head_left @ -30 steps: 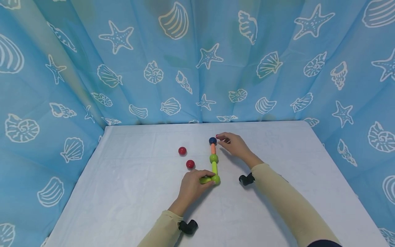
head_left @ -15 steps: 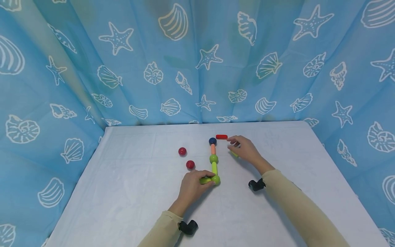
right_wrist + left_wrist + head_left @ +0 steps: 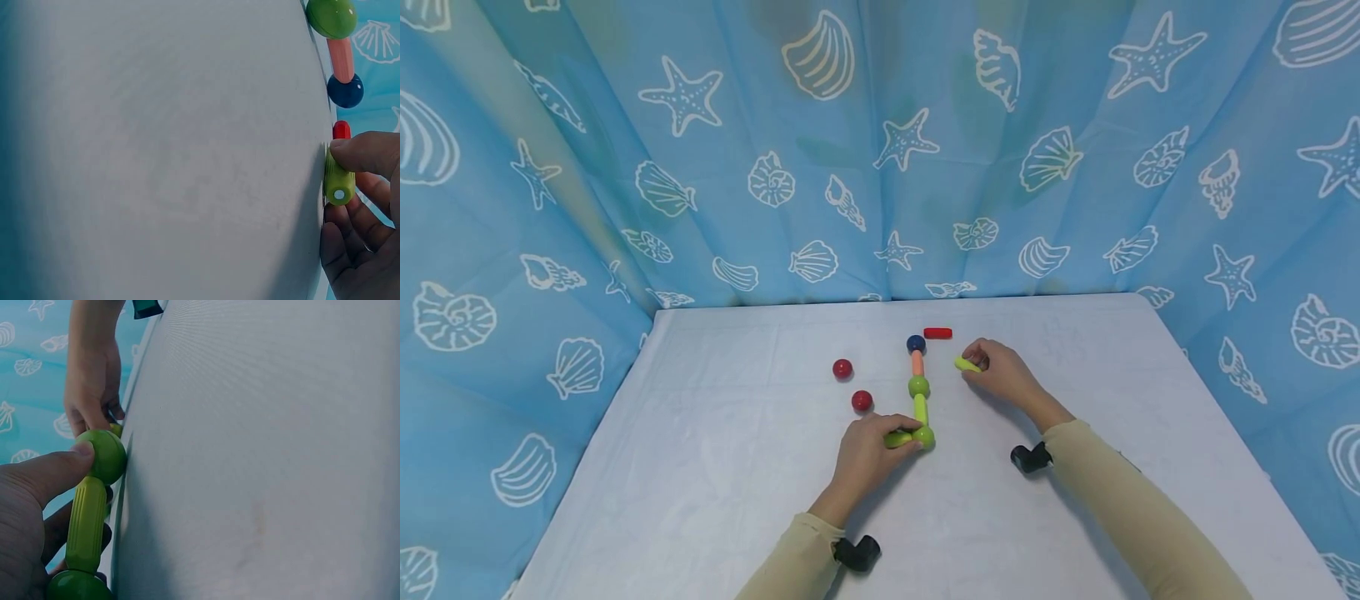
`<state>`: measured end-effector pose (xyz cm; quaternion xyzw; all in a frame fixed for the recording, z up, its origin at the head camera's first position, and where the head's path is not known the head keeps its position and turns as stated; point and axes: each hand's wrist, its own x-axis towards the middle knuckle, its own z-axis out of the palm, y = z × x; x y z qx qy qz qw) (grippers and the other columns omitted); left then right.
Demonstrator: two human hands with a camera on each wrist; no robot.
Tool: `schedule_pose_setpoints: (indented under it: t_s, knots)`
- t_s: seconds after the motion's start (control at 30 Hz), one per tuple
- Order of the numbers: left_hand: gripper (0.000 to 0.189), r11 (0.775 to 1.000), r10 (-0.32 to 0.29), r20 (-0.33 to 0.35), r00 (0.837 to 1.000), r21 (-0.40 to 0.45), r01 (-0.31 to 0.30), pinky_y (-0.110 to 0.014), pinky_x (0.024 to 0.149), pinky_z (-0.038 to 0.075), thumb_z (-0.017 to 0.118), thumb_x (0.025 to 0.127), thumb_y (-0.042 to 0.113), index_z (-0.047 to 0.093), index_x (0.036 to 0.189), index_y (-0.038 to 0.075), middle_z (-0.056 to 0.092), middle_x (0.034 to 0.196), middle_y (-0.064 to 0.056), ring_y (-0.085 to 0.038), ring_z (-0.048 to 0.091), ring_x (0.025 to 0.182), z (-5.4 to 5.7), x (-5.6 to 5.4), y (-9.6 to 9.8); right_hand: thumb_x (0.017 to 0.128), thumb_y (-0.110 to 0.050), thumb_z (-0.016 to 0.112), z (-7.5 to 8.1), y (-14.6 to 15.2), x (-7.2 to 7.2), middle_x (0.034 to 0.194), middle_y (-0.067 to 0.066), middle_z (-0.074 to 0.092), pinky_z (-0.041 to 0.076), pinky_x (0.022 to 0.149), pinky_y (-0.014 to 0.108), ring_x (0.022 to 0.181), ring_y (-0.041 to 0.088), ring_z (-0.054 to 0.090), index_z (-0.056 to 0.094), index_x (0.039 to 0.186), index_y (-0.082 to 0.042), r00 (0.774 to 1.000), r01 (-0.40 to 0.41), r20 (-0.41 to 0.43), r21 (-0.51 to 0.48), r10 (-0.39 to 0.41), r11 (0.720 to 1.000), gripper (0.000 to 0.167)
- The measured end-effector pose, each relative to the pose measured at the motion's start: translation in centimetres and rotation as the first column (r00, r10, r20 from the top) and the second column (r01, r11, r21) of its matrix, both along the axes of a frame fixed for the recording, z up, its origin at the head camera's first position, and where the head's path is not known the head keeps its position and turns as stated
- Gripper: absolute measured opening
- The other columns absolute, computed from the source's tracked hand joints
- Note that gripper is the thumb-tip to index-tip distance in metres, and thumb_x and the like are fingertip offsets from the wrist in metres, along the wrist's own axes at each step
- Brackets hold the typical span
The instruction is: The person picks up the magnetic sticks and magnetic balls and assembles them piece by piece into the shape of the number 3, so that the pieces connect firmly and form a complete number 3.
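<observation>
My left hand [image 3: 867, 454] holds the near corner of a ball-and-stick chain, its thumb on a green ball [image 3: 107, 457] beside a ridged yellow-green stick [image 3: 86, 522]. From that corner the chain runs away from me through another yellow-green stick [image 3: 921, 410], a green ball [image 3: 918, 386] and an orange stick [image 3: 917, 363] to a dark blue ball [image 3: 916, 343]. To the right of the chain, my right hand [image 3: 1003, 375] pinches a loose yellow-green stick [image 3: 339, 178] between thumb and fingers; a pale round spot shows on its end.
A red stick [image 3: 937, 333] lies just right of the blue ball, near the far edge of the white-covered table [image 3: 715, 467]. Two red balls [image 3: 842, 369] rest left of the chain. Behind the table hangs a blue seashell curtain [image 3: 880, 200].
My right hand has left the red stick beside the blue ball, moved right and nearer me, and taken hold of the loose yellow-green stick. The left hand keeps its place.
</observation>
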<state>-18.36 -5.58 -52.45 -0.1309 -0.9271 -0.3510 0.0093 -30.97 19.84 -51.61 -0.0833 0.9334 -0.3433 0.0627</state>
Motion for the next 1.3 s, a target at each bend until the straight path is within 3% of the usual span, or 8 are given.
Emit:
schedule_pose_setpoints:
  t_s: [0.3, 1.3]
  knots:
    - [0.029, 1.000, -0.001, 0.001, 1.000, 0.003, 0.001, -0.025, 0.074, 0.045, 0.082, 0.086, 0.036, 0.077, 0.114, 0.032, 0.074, 0.100, 0.015, -0.006, 0.057, 0.086, -0.10, 0.00, -0.04, 0.092, -0.018, 0.076, -0.25, -0.46, -0.20, 0.107, 0.008, 0.066, 0.051, 0.088, 0.040, 0.096, 0.026, 0.056, 0.065, 0.111, -0.012, 0.999, 0.016, 0.048, 0.018, -0.016, 1.000, 0.023]
    - [0.029, 0.999, -0.020, 0.027, 0.999, 0.040, 0.019, -0.025, 0.073, 0.044, 0.083, 0.085, 0.035, 0.078, 0.113, 0.032, 0.073, 0.097, 0.017, -0.004, 0.053, 0.082, 0.11, 0.86, 0.57, 0.092, -0.017, 0.075, -0.55, -0.41, -0.06, 0.108, 0.007, 0.066, 0.051, 0.086, 0.039, 0.093, 0.025, 0.057, 0.068, 0.113, -0.014, 0.999, 0.009, 0.038, 0.027, -0.010, 1.000, 0.022]
